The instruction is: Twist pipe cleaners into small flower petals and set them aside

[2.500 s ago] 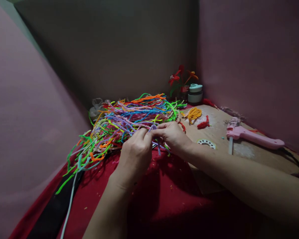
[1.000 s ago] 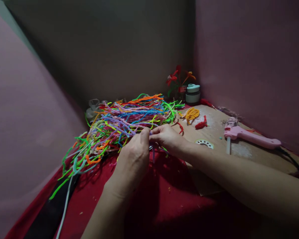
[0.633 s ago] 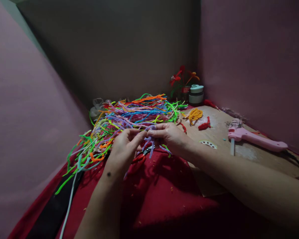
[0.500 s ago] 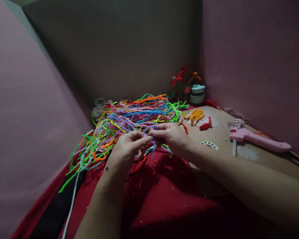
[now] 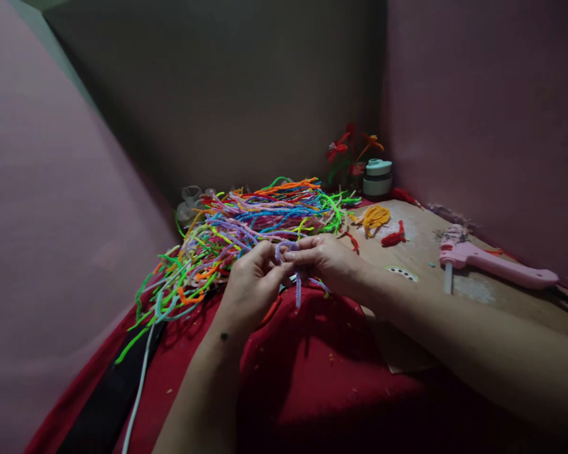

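A purple pipe cleaner is pinched between my two hands, bent into a small loop at the top with one end hanging down. My left hand holds it from the left, thumb and fingers closed. From the right, my right hand grips it with thumb and forefinger; the fingertips of both hands nearly meet. Just behind them lies a large heap of many-coloured pipe cleaners. Under my left hand, scissors with red handles rest on the cloth, mostly hidden.
A pink glue gun lies on a brown board at the right, beside a yellow bundle and a red piece. Behind stand a pale green-lidded container and red flowers. A white cable crosses the red cloth.
My left hand has shifted slightly right and turned, covering more of the scissors. The purple pipe cleaner's loop now shows more clearly, its loose end hanging lower. My right hand has hardly moved.
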Demonstrator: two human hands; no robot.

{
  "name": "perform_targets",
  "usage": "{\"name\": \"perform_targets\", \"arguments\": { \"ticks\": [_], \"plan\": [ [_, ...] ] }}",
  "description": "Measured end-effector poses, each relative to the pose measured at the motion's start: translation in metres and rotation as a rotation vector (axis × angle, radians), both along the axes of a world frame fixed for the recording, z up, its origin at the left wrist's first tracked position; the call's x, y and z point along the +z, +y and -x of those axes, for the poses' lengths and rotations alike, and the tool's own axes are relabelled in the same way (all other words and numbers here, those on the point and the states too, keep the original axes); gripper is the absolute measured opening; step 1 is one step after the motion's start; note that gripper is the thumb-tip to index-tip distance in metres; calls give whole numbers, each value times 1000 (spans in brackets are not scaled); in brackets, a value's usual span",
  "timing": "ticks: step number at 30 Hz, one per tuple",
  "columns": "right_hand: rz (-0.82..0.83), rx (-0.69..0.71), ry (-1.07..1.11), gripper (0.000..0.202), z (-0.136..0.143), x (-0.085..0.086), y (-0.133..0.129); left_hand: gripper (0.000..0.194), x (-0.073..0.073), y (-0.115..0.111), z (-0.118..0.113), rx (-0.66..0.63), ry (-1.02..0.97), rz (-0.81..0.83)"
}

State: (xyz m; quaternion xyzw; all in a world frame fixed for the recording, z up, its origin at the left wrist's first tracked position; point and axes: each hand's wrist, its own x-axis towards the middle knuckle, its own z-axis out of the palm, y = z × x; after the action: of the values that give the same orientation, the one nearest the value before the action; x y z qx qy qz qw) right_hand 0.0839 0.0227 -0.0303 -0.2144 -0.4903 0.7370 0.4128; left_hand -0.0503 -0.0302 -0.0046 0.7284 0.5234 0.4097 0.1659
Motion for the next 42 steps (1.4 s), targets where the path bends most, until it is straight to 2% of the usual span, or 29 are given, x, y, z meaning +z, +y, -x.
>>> {"name": "perform_targets", "arguments": {
  "ticks": [2, 6, 8, 11, 15, 17, 23, 30, 37, 42],
  "plan": [
    [0, 2, 28, 17, 1, -1, 0, 13, -1, 1, 2, -67, -31, 88],
    [27, -77, 65, 12, 2, -1, 1, 9, -3, 1, 1, 8, 106, 14],
    [51, -97, 87, 12, 1, 0, 2, 12, -2, 0, -1, 0, 125, 28],
    [81, -64, 82, 10, 1, 2, 3, 18, 2, -1, 1, -82, 56, 113],
    [137, -7, 99, 8, 0, 2, 3, 21, 7, 0, 8, -212, -145, 285],
    [146, 16, 109, 7, 0, 3, 3, 22, 8, 0, 9, -247, -220, 317],
    [168, -32, 134, 10, -1, 8, 1, 8, 10, 0, 9, -56, -87, 267],
    [186, -26, 144, 3, -1, 7, 2, 12, 11, 0, 17, -123, 18, 391],
    [116, -15, 167, 10, 3, 4, 1, 10, 13, -1, 18, -127, 19, 518],
    [5, -46, 129, 16, 3, 5, -4, 23, 15, -3, 15, -153, -187, 569]
  ]
}}
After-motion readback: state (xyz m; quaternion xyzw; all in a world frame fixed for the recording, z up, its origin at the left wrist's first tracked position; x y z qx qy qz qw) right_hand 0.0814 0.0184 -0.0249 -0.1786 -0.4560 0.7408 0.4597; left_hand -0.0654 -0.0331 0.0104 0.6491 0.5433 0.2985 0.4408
